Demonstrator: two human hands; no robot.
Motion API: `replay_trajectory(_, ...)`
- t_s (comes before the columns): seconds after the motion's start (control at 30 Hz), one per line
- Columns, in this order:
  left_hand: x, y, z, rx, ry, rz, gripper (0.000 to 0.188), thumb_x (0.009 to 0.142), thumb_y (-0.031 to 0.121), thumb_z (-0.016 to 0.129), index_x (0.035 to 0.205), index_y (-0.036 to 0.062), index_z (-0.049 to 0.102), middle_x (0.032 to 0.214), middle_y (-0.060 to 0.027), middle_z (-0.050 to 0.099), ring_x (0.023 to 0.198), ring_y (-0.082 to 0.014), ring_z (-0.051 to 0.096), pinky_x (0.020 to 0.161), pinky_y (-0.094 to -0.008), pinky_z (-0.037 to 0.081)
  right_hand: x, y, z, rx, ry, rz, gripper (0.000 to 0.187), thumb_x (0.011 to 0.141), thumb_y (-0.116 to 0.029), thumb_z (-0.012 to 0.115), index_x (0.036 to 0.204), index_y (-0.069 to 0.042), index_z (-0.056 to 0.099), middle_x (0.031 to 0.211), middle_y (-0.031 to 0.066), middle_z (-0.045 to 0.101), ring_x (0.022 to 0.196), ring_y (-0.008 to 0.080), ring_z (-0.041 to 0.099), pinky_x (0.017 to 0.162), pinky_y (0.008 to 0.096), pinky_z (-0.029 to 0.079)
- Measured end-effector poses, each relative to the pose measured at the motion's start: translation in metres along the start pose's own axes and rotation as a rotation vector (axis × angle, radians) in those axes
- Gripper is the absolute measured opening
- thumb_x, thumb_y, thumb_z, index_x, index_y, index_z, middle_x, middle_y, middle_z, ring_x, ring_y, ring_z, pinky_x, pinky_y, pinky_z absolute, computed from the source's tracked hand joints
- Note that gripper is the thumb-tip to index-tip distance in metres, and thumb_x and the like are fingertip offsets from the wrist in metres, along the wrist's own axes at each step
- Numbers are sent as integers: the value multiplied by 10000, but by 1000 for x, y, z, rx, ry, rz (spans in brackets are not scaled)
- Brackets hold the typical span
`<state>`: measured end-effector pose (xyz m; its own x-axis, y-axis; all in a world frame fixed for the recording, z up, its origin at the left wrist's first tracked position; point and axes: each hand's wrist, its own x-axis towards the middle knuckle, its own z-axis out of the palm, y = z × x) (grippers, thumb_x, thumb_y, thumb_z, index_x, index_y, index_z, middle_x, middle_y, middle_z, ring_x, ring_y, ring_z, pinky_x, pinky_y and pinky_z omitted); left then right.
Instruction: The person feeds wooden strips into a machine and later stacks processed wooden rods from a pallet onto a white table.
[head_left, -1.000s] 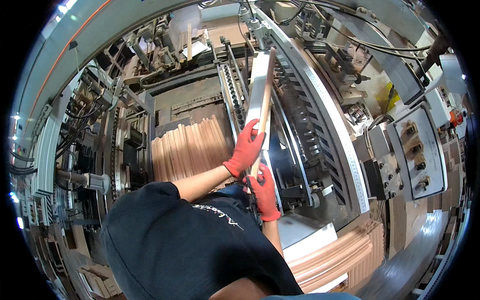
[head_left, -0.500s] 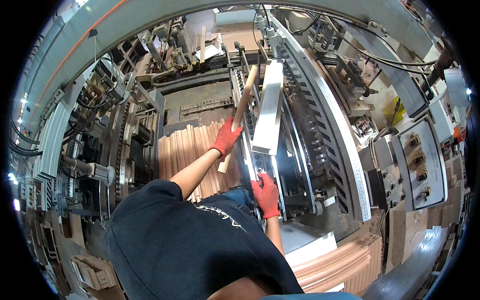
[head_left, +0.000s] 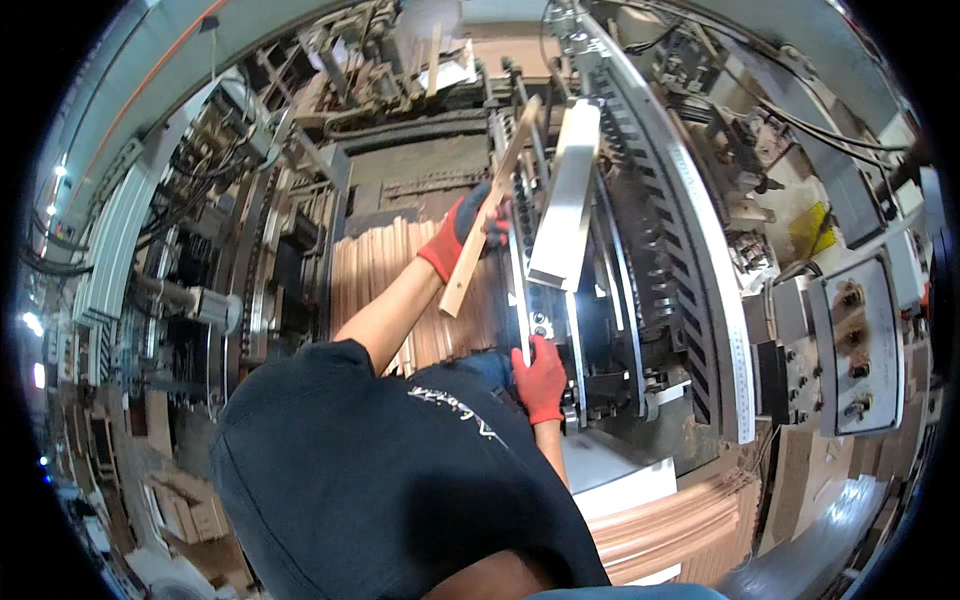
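My left hand [head_left: 458,236], in a red glove with a dark palm, holds a wooden strip [head_left: 489,212] at a slant over the near rails. Its palm is turned partly upward, and some fingertips show past the strip's right side. A small dark spot marks the strip's near end. My right hand [head_left: 541,382], in a red glove, is at the near end of a narrow metal rail [head_left: 522,300], just below a small round fitting [head_left: 540,325]. Its fingers are curled, and what they grip is hidden. Right of the strip, a shiny rectangular metal beam [head_left: 564,205] lies above the rails.
A layer of wooden strips [head_left: 400,290] lies left of the rails. More stacked strips [head_left: 670,530] are at lower right. A long toothed machine beam [head_left: 690,220] runs along the right, beside a control box [head_left: 858,345] with knobs. Machine frames and cylinders [head_left: 205,308] stand at left.
My left hand has turned its palm upward and rolled the wooden strip, so another face of it shows. My right hand stays near the rail's end. The whole view has shifted slightly.
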<state>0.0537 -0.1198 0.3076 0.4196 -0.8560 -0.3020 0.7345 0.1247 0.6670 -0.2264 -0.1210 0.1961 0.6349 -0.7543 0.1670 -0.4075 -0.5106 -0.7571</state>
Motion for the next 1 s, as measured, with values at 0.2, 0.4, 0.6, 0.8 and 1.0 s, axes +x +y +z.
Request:
replay_trajectory(0.2,-47,32,39,-381,-529,-64,426,1001,394,509,1212,24,511,651,25,416,471,-100,383,427,-272,329,-2,-5,-3,-49,-26,-9,332,830,-265,707,1094,-80,631,928,96,624,860,306,630,752,420,502)
replay_trajectory(0.4,-81,51,66,-340,-622,-103,354,944,338,532,1140,44,505,722,-20,478,479,-128,457,407,-304,390,0,-2,-1,-53,9,-58,356,841,-259,717,1123,-55,639,989,117,644,897,309,638,781,418,502)
replay_trajectory(0.6,-106,54,66,-363,-683,-160,323,917,305,533,1067,20,557,737,-63,496,515,-126,449,436,-268,381,0,-2,-3,-31,-99,50,390,848,-264,717,1162,-45,642,1068,130,655,942,308,647,815,408,507)
replay_trajectory(0.8,-127,57,61,-368,-624,-178,317,940,351,499,1105,80,490,671,-31,473,464,-160,429,421,-308,344,0,-2,-3,-25,-95,51,402,856,-254,708,1189,-41,640,1087,137,650,956,306,643,830,397,500)
replay_trajectory(1.0,-125,55,46,-474,-822,-199,359,938,324,494,1117,13,517,693,-42,465,554,-175,483,470,-293,405,-1,-7,-5,-40,-75,12,382,858,-244,707,1172,-35,640,1059,134,660,939,311,644,818,401,496)
